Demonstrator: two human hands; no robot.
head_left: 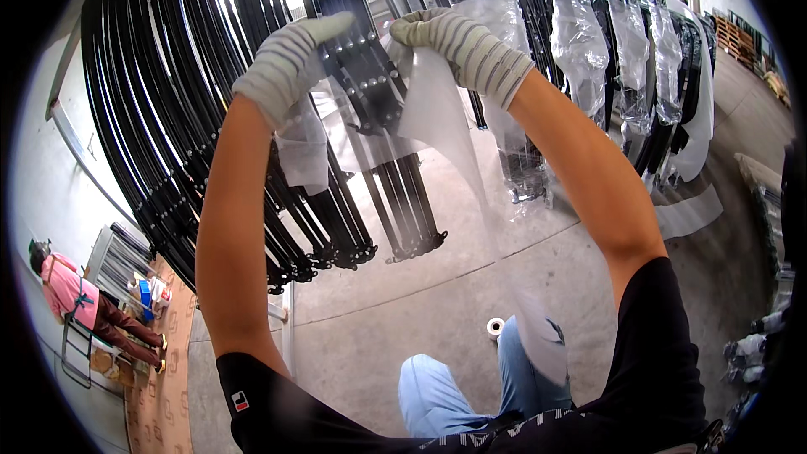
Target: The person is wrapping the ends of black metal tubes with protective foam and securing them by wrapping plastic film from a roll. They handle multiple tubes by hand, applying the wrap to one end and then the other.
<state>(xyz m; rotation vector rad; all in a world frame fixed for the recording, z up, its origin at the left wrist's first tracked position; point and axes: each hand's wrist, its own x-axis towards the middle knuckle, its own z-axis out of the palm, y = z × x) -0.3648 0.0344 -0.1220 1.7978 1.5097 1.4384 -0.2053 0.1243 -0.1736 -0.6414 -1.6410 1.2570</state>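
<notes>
Both my hands wear striped pale work gloves and are raised at a hanging bundle of black metal bars (pixel 374 84) with rows of shiny round studs. My left hand (pixel 290 63) grips the bundle's left side, one digit stretched across toward the right; its other fingers are mostly hidden. At the bundle's right side, my right hand (pixel 462 42) pinches a thin white wrapping sheet (pixel 441 109). From there the sheet trails down in a long tail toward my knees. Part of the wrapping lies around the bars, and a loose white flap hangs below my left hand.
Many unwrapped black bars (pixel 160 118) hang in a dense row on the left. Bundles in clear plastic (pixel 580 42) hang to the right. A tape roll (pixel 495 328) is on the floor near my knees. A person in pink (pixel 71 290) stands far left; pallets (pixel 734 40) are stacked far right.
</notes>
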